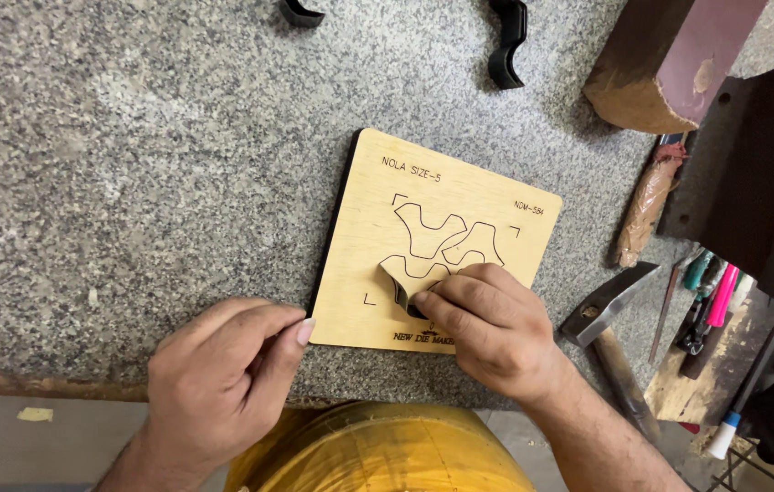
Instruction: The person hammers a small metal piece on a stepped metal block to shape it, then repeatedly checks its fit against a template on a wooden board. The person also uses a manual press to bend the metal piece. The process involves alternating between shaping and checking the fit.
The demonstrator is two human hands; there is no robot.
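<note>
A pale plywood board [487,196] with dark wavy lines cut into it lies on a speckled granite slab [132,173]. My right hand [487,323] rests on the board's near half, its fingers pressing a bent dark metal strip [396,290] that stands on edge along one cut line. My left hand [223,378] lies at the board's near left corner, thumb and fingers touching its edge and holding nothing.
Two bent black metal strips [507,41] [300,13] lie at the slab's far edge. A hammer [610,342] sits right of the board, near a brown wrapped tool [647,200], a wooden block [670,64] and several coloured pens [711,305]. A yellow rounded object [387,451] is below the slab's front edge.
</note>
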